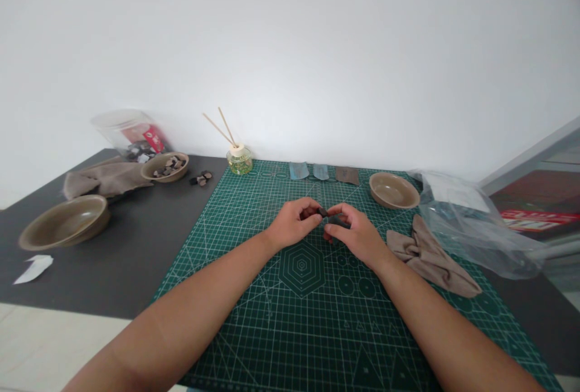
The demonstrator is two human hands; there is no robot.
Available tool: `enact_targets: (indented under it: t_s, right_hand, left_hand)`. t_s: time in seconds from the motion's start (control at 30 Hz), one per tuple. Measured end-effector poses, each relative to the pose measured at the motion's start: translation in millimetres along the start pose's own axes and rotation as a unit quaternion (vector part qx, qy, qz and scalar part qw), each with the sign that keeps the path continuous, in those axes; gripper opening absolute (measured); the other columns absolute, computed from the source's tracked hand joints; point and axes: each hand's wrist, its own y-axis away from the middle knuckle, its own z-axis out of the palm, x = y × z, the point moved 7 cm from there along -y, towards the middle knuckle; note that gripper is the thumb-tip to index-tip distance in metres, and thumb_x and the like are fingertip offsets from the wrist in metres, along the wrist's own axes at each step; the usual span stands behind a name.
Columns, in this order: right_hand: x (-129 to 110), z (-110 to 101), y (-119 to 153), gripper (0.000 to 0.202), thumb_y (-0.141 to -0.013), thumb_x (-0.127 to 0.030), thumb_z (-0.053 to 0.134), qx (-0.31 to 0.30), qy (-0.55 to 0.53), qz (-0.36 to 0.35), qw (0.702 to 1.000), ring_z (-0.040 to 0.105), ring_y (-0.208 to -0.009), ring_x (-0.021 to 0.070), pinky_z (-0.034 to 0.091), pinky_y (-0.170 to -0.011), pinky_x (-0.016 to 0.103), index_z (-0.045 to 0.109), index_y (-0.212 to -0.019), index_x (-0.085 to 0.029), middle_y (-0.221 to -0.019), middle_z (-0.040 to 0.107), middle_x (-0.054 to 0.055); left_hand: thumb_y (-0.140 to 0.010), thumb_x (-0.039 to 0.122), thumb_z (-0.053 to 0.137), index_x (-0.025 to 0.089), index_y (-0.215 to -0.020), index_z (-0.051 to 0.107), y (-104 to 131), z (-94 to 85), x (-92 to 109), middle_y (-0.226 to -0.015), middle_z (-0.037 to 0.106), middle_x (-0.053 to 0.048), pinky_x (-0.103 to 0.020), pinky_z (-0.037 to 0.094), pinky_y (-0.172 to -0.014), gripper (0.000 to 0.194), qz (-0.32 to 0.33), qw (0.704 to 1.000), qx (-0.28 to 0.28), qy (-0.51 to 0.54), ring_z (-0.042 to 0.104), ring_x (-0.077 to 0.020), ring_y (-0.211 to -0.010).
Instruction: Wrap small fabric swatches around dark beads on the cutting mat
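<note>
Both hands meet over the middle of the green cutting mat. My left hand pinches a small dark piece between thumb and fingers. Close beside it on the right, my right hand has its index fingertip at the piece's right end, with the thumb lower and apart from that finger. Whether the right hand also grips the piece is too small to tell. Behind the hands, two light blue squares and a brown square lie along the mat's back edge.
An empty bowl, a crumpled brown cloth and a clear plastic bag are at right. A reed diffuser stands back left. Further left are a bowl of pieces, loose pieces, a jar, another cloth and a larger bowl.
</note>
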Motion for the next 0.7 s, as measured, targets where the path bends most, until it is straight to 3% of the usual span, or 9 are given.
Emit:
enact_targets:
  t_s: [0.7]
  right_hand:
    - [-7.2,4.2,4.5,0.016,-0.071,-0.025,0.057,-0.013,0.046,-0.025,0.999,0.061,-0.062,0.0165,0.047,-0.061,0.031,0.053,-0.086,-0.021,-0.065,0.064,-0.002]
  left_hand:
    - [-0.071,0.016,0.056,0.015,-0.091,0.062,-0.6,-0.2,2.0,-0.067,0.058,0.002,-0.022,0.041,-0.055,0.022,0.009,0.999,0.003,-0.046,0.050,-0.0096,-0.058]
